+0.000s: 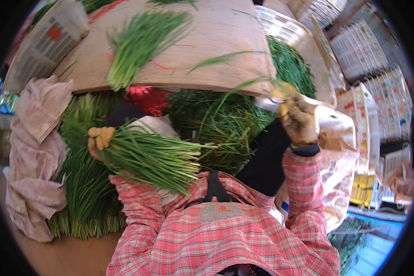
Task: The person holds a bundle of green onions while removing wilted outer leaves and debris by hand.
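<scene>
My left hand [101,138], in a tan glove, is closed around a thick bunch of garlic chives [156,156]. The pale cut ends of the bunch point right, across my lap. Raised on the right, my gloved right hand [299,119] is closed, and a long green chive leaf [237,91] trails leftward from its fingers. Under and between my hands lies a heap of loose, tangled greens [230,133]. Another bunch of chives [140,46] rests on the wooden board [207,27] ahead, beside red ties.
Stacked chive bunches [85,193] lie at my left, next to a draped pinkish cloth [37,147]. A white crate [50,43] stands far left. Beyond my right hand is a white basket [285,20] of greens [292,64]. More crates [361,46] are piled at the right.
</scene>
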`<state>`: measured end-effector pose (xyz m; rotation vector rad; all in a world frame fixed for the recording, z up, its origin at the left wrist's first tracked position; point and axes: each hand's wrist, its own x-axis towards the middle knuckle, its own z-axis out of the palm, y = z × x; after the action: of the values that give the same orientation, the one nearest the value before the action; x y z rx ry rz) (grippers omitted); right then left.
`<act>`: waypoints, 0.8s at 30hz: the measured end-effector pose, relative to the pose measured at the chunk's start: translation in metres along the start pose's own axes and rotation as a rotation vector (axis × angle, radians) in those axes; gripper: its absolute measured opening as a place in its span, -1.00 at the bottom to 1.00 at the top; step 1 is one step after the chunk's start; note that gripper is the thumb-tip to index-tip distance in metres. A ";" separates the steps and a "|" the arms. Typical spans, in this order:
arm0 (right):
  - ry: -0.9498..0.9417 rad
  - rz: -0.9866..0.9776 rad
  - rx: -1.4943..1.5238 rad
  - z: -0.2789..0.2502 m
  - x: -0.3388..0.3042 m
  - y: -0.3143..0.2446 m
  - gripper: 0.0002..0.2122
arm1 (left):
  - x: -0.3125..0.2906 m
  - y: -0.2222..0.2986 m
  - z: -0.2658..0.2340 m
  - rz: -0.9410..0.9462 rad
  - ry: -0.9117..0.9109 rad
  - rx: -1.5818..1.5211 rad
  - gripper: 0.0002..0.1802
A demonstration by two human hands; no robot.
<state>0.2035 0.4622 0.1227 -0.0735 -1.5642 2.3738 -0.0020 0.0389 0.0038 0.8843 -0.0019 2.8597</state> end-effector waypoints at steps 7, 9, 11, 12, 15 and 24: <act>-0.007 -0.132 -0.217 0.089 0.067 -0.019 -0.65 | 0.001 -0.001 0.003 0.062 0.013 0.043 -0.82; 0.078 -0.149 -0.307 0.113 0.092 -0.005 -0.69 | 0.003 -0.002 0.002 0.048 -0.040 0.030 -0.82; 0.125 -0.202 -0.328 0.137 0.121 0.018 -0.72 | 0.003 -0.001 0.003 0.055 -0.037 0.035 -0.84; 0.106 -0.168 -0.332 0.147 0.135 0.033 -0.72 | 0.002 -0.001 0.003 0.058 -0.038 0.034 -0.86; -0.003 0.071 -0.287 0.188 0.175 0.087 -0.73 | 0.001 0.006 -0.001 0.075 -0.046 0.048 -0.87; -0.315 0.314 -0.500 0.228 0.195 0.208 -0.84 | 0.001 0.008 -0.001 0.115 0.061 0.043 -0.84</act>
<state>-0.0745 0.2361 0.0503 -0.0558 -2.4312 2.2257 -0.0039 0.0311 0.0039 0.8295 0.0162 3.0029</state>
